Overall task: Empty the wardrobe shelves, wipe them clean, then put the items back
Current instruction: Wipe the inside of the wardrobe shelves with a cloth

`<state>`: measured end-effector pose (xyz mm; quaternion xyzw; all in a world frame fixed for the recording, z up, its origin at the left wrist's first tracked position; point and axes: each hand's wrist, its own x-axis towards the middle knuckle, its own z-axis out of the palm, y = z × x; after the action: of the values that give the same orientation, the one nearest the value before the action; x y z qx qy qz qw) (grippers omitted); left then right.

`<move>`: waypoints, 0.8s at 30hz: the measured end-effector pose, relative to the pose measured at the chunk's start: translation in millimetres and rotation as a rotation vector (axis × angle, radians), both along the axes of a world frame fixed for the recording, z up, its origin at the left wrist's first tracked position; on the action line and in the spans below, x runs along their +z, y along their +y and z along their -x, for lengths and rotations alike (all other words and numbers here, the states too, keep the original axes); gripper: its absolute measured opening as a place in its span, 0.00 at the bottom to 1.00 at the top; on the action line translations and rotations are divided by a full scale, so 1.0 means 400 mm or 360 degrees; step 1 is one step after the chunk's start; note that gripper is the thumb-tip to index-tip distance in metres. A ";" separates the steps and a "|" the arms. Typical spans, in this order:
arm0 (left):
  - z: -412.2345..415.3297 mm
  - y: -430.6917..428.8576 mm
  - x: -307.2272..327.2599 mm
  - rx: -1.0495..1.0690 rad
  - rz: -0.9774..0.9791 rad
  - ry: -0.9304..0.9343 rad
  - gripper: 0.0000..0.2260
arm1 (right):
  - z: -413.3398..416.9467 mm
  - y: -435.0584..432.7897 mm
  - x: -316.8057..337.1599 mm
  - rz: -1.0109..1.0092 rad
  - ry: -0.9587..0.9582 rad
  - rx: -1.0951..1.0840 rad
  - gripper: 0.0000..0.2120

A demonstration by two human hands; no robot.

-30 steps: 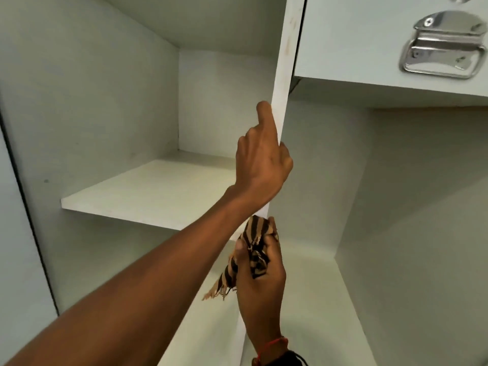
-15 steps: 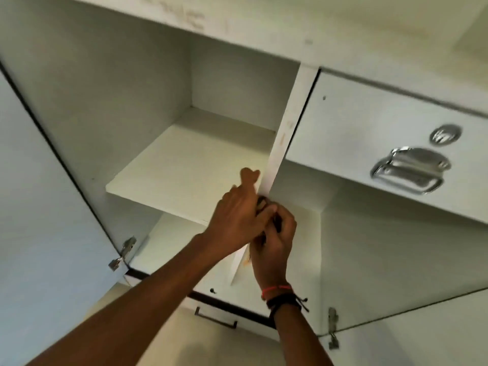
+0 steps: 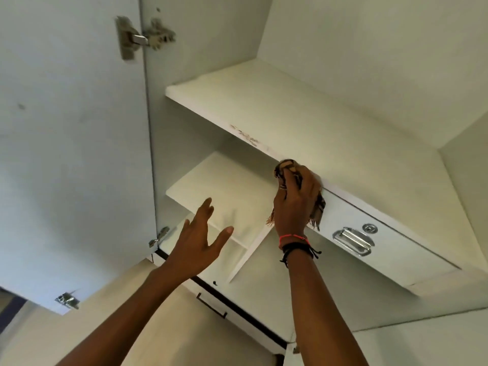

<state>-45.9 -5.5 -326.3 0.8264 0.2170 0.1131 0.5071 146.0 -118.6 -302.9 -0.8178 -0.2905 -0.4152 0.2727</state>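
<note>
Presently right hand grips a striped cloth, bunched and pressed against the upper shelf front edge. Left hand hangs open, holding nothing. Cloth judged light, soft, limp; best held wadded in the palm, fringe tucked

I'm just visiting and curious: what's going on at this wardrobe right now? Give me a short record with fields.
activity: wiping the front edge of a wardrobe shelf
right hand: presses a striped cloth against the upper shelf edge
left hand: open, fingers spread, holding nothing, in front of the lower shelf
shelves: both bare, no items seen on them
marks: brownish smudges on the upper shelf edge, left of the cloth
drawer: closed, metal handle, right of the hands
door: open on the left, hinge visible
</note>
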 end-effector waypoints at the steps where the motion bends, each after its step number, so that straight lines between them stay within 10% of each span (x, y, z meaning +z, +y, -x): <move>1: 0.011 -0.003 -0.004 0.0021 -0.0024 0.0008 0.39 | -0.002 0.024 0.018 0.0048 -0.0030 0.0040 0.14; 16: 0.322 -0.040 -0.045 0.0501 0.0132 0.0152 0.33 | 0.200 0.219 0.142 -0.0025 0.0942 0.0805 0.16; 24: 0.522 -0.098 -0.092 0.1098 0.0813 -0.0013 0.27 | 0.599 0.136 -0.098 -0.0209 0.2744 0.1241 0.13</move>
<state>-254.8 -44.6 -363.0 0.5528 0.4997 0.2220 0.6289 -93.7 -64.4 -342.1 -0.6711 -0.2178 0.4366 0.5583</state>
